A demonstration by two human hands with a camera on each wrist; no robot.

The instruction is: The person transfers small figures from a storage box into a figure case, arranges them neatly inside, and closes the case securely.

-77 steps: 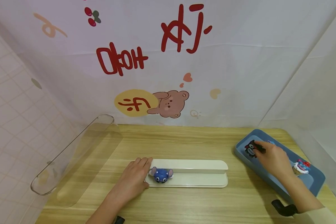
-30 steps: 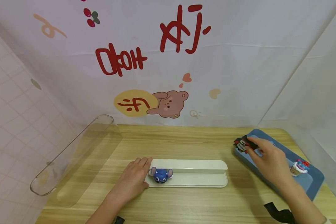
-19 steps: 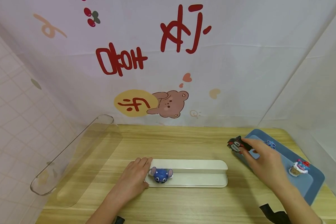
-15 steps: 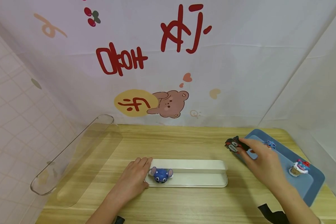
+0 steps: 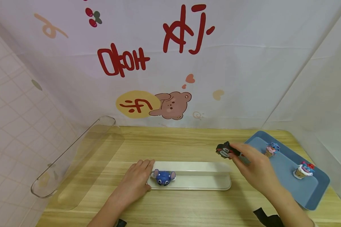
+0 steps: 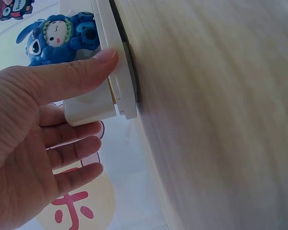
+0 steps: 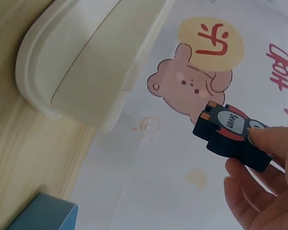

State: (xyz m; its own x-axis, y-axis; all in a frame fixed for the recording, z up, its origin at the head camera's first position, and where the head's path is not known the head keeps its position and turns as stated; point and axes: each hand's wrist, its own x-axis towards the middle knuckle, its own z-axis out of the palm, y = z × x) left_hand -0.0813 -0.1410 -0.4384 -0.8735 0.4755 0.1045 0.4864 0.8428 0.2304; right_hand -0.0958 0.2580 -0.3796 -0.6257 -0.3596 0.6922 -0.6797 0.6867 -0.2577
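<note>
Fingers of right hand [image 5: 257, 167] pinch black toy [image 5: 223, 150]; left hand [image 5: 137, 177] grips white stand [image 5: 200, 182] bearing blue figure [image 5: 163, 178]; right tray [image 5: 304, 189] contains two figurines [image 5: 303, 171].

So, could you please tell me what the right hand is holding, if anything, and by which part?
The right hand pinches the black figure by the end with the eye, leaving its orange-marked end free.

Black-and-red toy [image 5: 224, 150] pinched aloft by right hand [image 5: 254, 167], cream stand [image 5: 200, 182] held by left hand [image 5: 138, 176], blue figure [image 5: 163, 177] set on stand's left end
</note>
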